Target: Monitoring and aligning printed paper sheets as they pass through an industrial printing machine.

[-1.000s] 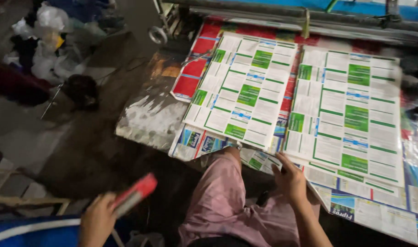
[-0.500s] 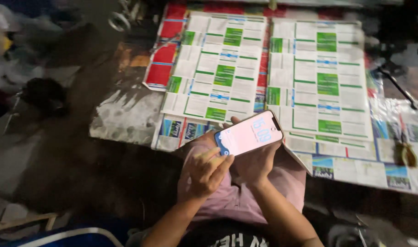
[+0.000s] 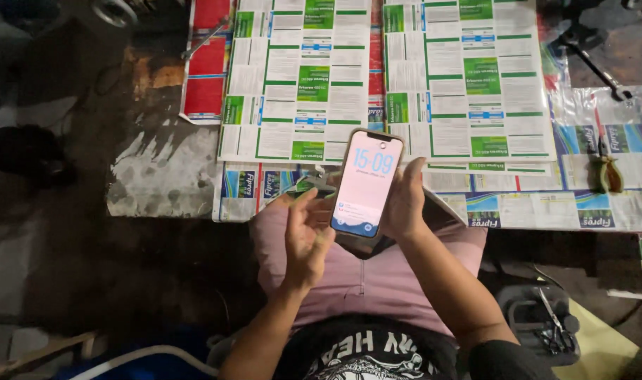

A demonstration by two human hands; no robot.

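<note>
- Dark, stained concrete floor (image 3: 89,267), dimly lit.
- Green-and-white printed sheets (image 3: 469,77) spread flat across it.
- Pliers (image 3: 606,172) lying on the sheets at right.
- Yellow paper (image 3: 609,345) in the lower right corner.

Ahead of your knees, two big green-and-white printed sheets (image 3: 296,77) (image 3: 469,77) lie flat side by side on the floor (image 3: 89,281), edges nearly touching. Under them you see a red sheet (image 3: 207,67) poking out at the left and blue-banded sheets (image 3: 539,204) along the near edge. To your right, pliers (image 3: 606,172) rest on those blue-banded sheets, with a long dark tool (image 3: 595,67) farther up. By your right hip, a dark tray (image 3: 525,320) holds scissors (image 3: 554,325), beside a yellow sheet (image 3: 606,345). A worn, pale patch (image 3: 159,172) marks the floor at left.
</note>
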